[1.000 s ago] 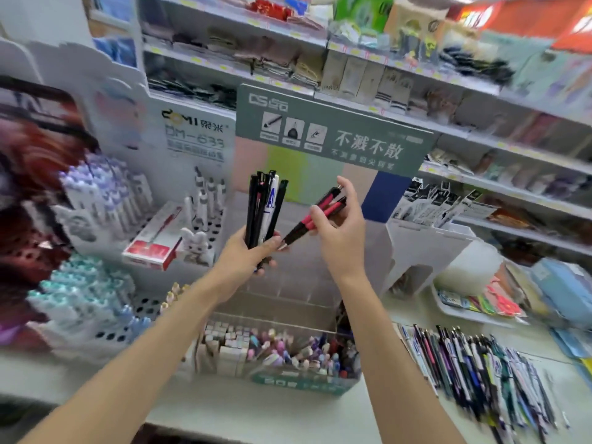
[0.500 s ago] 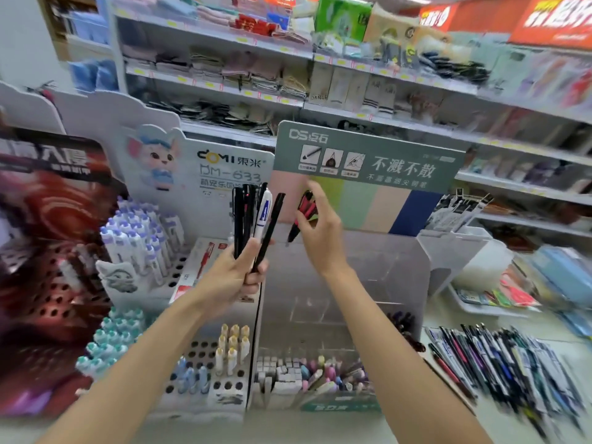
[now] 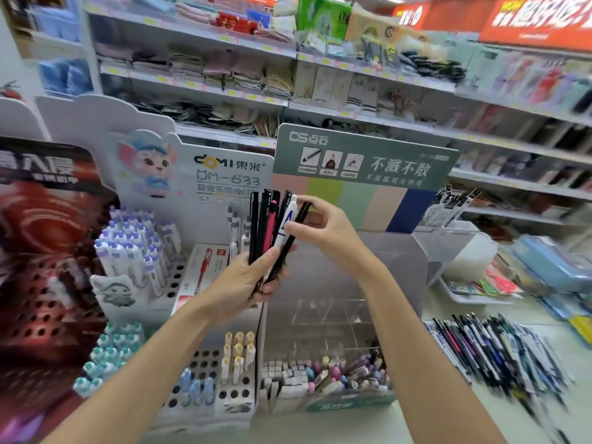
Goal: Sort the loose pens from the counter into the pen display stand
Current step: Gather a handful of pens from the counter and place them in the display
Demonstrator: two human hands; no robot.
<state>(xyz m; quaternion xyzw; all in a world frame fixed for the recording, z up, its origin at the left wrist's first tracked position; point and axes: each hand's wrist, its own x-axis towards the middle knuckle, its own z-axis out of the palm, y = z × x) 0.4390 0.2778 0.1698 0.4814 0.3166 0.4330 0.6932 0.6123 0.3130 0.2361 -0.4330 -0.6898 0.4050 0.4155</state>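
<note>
My left hand (image 3: pixel 253 280) grips a bundle of pens (image 3: pixel 266 225) upright in front of the displays; most are black, one is pink-red and one is white with blue print. My right hand (image 3: pixel 326 232) reaches in from the right and pinches the slanted black pen (image 3: pixel 293 238) at the bundle's right side between thumb and forefinger. Behind and below the hands stands the clear pen display stand (image 3: pixel 394 283) with a green header card; its upper compartments look bare and small items fill its front tray. Loose pens (image 3: pixel 499 354) lie in a heap on the counter at the right.
A white holed stand (image 3: pixel 205 366) with capped pens sits to the left of the clear stand, beside a dark red holed display (image 3: pixel 41 299). A white bin (image 3: pixel 455 251) and packets lie at the back right. Stocked shop shelves (image 3: pixel 320 107) rise behind the counter.
My right hand carried its red-and-black pens leftward to the bundle; a pink-red pen now stands in my left hand's bundle. My right fingers now pinch the bundle's rightmost black pen. The view shifted.
</note>
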